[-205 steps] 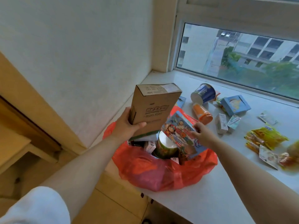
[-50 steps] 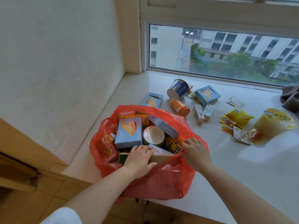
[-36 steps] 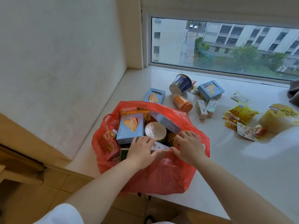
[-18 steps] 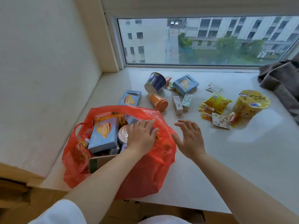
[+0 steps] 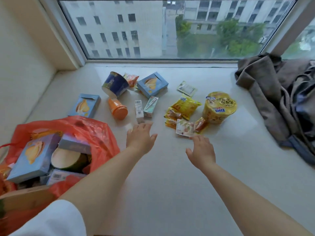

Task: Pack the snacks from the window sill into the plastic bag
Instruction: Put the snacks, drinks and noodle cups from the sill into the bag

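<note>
Bare-skinned and holding nothing, both hands hover over the sill with fingers spread: left hand [image 5: 141, 138] has its fingertips just short of the small white carton [image 5: 139, 109], which lies straight ahead, long axis pointing away toward the window. Right hand [image 5: 202, 153] is nearest the flat white-and-red sachet [image 5: 185, 129] and yellow crinkly packets [image 5: 185, 107]. Red plastic bag [image 5: 95, 132] sits left, already stuffed with boxes. Pale stone sill [image 5: 170, 184], grey clothes [image 5: 281, 99] heaped right.
</note>
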`<state>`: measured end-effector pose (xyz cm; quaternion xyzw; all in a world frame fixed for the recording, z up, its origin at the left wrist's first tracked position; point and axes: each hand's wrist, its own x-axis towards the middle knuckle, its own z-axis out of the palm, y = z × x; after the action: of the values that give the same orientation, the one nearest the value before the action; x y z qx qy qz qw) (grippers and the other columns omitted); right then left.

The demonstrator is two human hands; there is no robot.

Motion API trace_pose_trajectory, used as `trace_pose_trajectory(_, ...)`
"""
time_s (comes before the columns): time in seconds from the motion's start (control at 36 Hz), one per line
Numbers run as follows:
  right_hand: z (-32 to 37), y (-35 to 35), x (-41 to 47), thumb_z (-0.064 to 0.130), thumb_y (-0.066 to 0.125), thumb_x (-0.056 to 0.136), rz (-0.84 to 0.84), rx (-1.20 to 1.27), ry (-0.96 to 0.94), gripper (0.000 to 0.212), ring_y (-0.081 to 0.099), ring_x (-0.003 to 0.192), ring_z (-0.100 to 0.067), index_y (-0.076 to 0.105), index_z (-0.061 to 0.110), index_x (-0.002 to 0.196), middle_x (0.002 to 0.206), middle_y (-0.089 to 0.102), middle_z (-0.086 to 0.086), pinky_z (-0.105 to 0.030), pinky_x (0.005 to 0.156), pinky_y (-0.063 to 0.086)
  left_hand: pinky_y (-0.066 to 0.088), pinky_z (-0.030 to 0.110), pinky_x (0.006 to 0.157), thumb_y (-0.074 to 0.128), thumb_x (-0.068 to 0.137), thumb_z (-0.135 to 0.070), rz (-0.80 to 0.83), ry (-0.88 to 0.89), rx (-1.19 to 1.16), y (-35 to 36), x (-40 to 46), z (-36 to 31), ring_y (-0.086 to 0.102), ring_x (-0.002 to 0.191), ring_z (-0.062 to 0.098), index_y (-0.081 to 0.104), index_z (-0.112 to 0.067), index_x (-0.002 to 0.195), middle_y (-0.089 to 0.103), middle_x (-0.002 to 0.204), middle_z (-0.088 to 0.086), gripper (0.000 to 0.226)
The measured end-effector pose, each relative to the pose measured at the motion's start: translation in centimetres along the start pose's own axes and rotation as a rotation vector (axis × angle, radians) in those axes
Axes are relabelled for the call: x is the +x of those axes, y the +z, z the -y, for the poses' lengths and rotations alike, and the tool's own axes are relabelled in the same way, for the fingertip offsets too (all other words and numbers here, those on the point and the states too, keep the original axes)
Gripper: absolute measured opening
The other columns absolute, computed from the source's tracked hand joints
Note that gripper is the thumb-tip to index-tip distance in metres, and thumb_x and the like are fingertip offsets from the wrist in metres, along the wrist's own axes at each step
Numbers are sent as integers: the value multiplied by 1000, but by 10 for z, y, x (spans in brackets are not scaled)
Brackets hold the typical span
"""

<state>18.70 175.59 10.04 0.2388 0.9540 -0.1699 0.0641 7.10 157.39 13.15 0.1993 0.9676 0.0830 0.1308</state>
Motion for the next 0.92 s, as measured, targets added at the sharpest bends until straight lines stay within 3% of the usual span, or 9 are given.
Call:
trace_pose_trajectory(0.22, -59, 10, 44, 24, 48, 89, 170, 20, 173, 47, 32, 130, -20, 40, 20, 135, 140, 39, 0, -34, 104, 31, 34, 41, 103, 48, 92, -47, 160, -128, -96, 39, 52, -39, 35, 133, 24, 31, -27, 144, 39, 146, 3, 59)
trace_pose_trajectory(0.36, -72, 18, 78, 20, 45, 89, 218, 56, 269, 46, 33, 130, -21, 41, 20, 135, 139, 40, -2, -35, 102, 32, 37, 41, 103, 50, 90, -49, 232, -108, -99, 62, 82, -54, 37, 132, 23, 35, -26, 142, 39, 144, 2, 59)
trace_pose_trajectory(0.58, -95, 27, 133, 13, 41, 92, 256, -156, 25, 42, 36, 125, -21, 43, 18, 134, 136, 41, -2, -33, 97, 36, 38, 36, 97, 49, 92, -46, 208, 130, 51, 97, 136, -88, 41, 126, 19, 45, -29, 135, 46, 138, -5, 46)
trace_pose_trajectory(0.69, -106, 29, 161, 4, 43, 90, 309, -160, -93, 52, 17, 142, -18, 35, 14, 140, 150, 26, -3, -32, 108, 29, 32, 36, 104, 51, 91, -48, 182, 223, 93, 115, 161, -107, 35, 132, 19, 41, -27, 137, 43, 140, -4, 52)
trace_pose_trajectory(0.81, -111, 33, 182, 6, 41, 94, 346, -179, -193, 58, 5, 146, -17, 19, 12, 147, 157, 12, -2, -32, 111, 29, 24, 40, 111, 51, 92, -43, 236, 309, 156, 134, 173, -126, 23, 140, 16, 23, -29, 146, 29, 151, -6, 63)
trace_pose_trajectory(0.92, -117, 41, 192, 5, 37, 95, 337, -250, -217, 50, 20, 138, -25, 26, 10, 143, 152, 24, -6, -31, 107, 30, 18, 44, 114, 52, 93, -35, 296, 319, 235, 146, 185, -134, 17, 143, 18, 17, -27, 149, 20, 154, -3, 66)
